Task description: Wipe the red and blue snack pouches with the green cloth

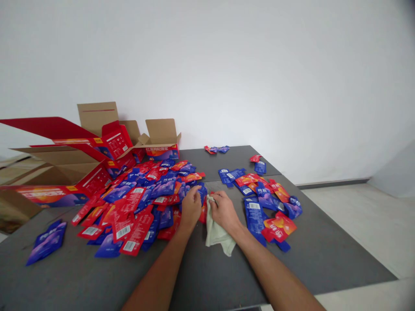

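My right hand (224, 209) is closed on a pale green cloth (216, 233), which hangs down toward the table. Close beside it, my left hand (192, 205) has its fingers curled at a blue pouch (202, 191), gripping its edge; the fingertips are partly hidden. Between the hands a bit of a red pouch (203, 212) shows, mostly covered by the cloth and fingers. Left of my left hand spreads a big heap of red and blue pouches (132, 194). To the right of my right hand lies a smaller, looser group of pouches (256, 216).
Open red cartons (61, 194) stand at the left, with a smaller open carton (162, 151) near the wall. A single purple-blue pouch (48, 242) lies at the left front. Several pouches (217, 149) rest at the back of the grey table (317, 259).
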`<state>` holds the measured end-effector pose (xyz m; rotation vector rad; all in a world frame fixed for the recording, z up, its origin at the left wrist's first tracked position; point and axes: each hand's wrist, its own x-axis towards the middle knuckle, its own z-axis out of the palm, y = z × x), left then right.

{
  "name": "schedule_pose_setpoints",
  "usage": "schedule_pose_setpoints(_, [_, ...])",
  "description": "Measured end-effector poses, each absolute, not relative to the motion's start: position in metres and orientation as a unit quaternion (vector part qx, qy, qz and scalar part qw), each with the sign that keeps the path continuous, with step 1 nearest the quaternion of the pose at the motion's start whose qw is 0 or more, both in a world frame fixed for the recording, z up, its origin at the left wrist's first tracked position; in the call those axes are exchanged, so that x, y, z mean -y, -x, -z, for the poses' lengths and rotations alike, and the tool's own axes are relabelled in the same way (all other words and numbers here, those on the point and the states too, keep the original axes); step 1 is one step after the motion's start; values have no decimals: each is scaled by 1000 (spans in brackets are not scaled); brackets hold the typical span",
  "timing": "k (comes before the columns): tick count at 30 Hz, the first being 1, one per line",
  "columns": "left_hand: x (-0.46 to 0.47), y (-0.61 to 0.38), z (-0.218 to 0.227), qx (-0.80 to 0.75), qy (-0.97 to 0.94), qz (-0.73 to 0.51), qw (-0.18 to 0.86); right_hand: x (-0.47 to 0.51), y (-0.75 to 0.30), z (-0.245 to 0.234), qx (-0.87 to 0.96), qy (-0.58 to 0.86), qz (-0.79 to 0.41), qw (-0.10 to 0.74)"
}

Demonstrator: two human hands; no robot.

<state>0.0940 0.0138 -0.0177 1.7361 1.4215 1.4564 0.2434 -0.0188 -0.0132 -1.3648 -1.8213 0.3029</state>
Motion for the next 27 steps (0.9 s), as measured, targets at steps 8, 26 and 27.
schedule_pose_setpoints(8, [1,-111,22,-458,-748,-452,160,25,-253,-7,702,610,-66,361])
schedule_pose_setpoints(26, [78,-248,14,-357,-889,-187,216,96,-438,-7,578,792,41,193])
schedule_pose_setpoints(27, [78,-253,17,-360,-892,-177,209,96,-443,-1,581,794,27,176])
